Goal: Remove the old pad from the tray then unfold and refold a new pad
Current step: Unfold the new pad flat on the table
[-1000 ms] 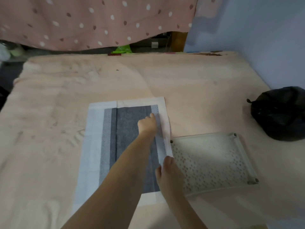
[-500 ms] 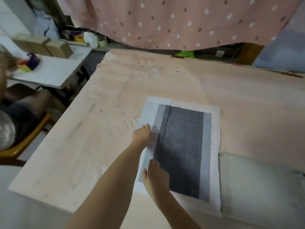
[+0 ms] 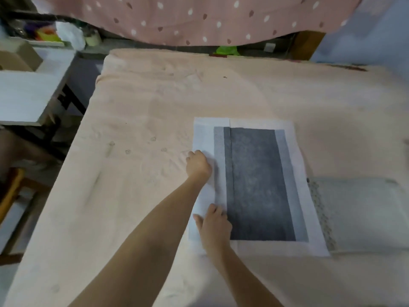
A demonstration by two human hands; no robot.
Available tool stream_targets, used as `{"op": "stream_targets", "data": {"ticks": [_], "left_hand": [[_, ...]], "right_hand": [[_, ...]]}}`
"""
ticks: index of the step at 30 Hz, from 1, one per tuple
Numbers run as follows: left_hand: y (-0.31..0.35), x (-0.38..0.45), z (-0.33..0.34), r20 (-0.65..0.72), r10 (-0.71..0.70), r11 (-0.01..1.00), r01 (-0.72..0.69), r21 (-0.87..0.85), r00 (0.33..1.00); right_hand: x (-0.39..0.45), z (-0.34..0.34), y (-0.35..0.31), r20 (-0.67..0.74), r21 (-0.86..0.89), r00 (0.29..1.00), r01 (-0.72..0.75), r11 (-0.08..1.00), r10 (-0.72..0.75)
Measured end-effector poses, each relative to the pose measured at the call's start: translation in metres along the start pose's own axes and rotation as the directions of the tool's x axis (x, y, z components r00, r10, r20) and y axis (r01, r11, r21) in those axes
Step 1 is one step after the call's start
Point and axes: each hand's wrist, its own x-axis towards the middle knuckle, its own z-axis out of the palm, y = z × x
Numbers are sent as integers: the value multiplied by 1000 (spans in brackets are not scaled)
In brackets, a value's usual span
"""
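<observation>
Hands first: your left hand (image 3: 198, 164) sits on the white left edge of the pad (image 3: 254, 185), about halfway up that side. Its fingers look bent down onto the edge, but you cannot tell if they pinch it or just press on it. Your right hand (image 3: 215, 227) lies closer to you, on the same white strip near the pad's near left corner. Its fingers are fairly straight and press flat on the pad, with the tips touching the edge of the dark part. The two hands are apart, one beyond the other along that left side.

Your pad is spread flat on the bed (image 3: 143, 129), which has a soft peach cover. It has a dark grey middle, lighter grey strips on both sides, and a white border all round. A fold line runs up the pad just right of your left hand.

To the right of your right hand, past the pad, is the pale tray (image 3: 363, 213) with little holes in it. The pad's right edge touches it and may lie a bit over its side.

Far beyond your left hand hangs a pink dotted curtain (image 3: 199, 18). Off to the left of your left arm stands a white side table (image 3: 24, 96).
</observation>
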Motion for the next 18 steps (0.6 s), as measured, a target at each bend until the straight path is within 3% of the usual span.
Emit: {"op": "stream_targets", "data": {"ticks": [3,7,12,14,18], "left_hand": [[11,3,-2,58,-61,996,65,-67,996],[11,9,-4,149,-144,957,176,-230,978],[9,13,1,246,-54,955,122,-271,968],[10,14,2,245,-46,954,116,-277,968],[16,14,2,207,-10,919,91,-383,978]], "right_hand": [[-2,2,-3,-49,2,999,-3,1000,3],[1,11,1,93,10,996,-1,1000,0],[1,8,1,80,43,996,35,998,-39],[-1,5,2,-5,55,1000,-24,998,25],[5,1,-7,63,124,985,-166,978,159]]}}
